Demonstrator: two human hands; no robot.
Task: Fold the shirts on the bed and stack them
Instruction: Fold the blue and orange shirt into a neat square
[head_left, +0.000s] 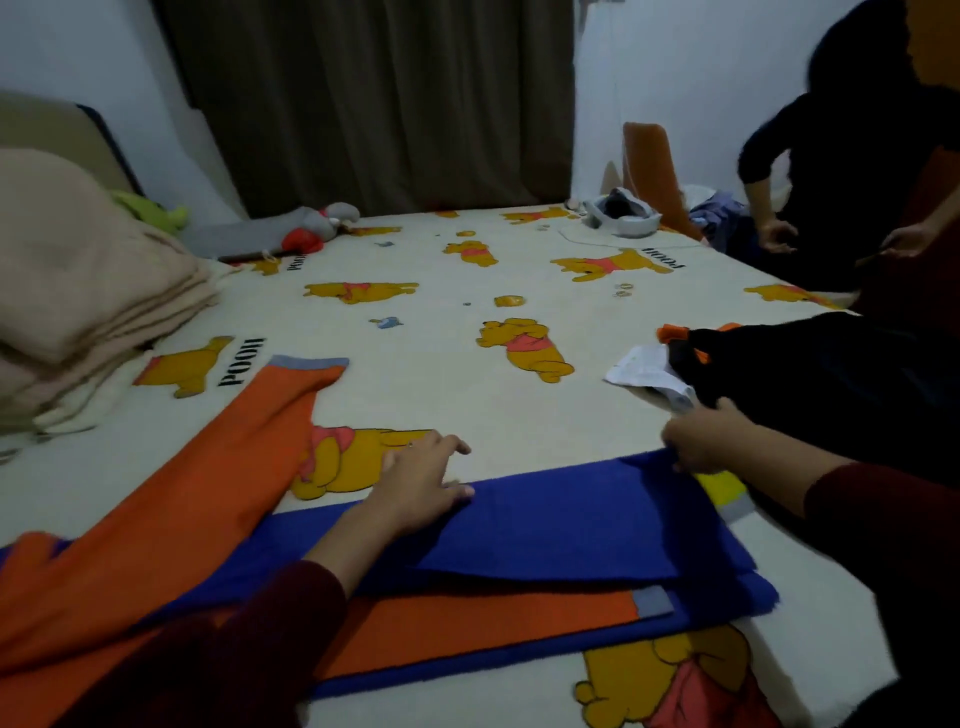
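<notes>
A blue shirt with orange sleeves (571, 525) lies flat on the bed (441, 343) right in front of me, partly folded. One orange sleeve (218, 467) stretches up and left; the other sleeve (493, 618) is folded across the blue body. My left hand (421, 483) rests flat on the blue cloth's far edge, fingers spread. My right hand (701, 439) grips the far right edge of the blue cloth. A dark pile of clothes (810, 369) with white and orange pieces sits at the right.
A folded beige blanket (78, 301) lies at the left. A grey and red plush toy (322, 226) and a small heap of clothes (623, 213) sit at the far side. Another person in black (857, 156) stands at the far right corner. Curtains hang behind.
</notes>
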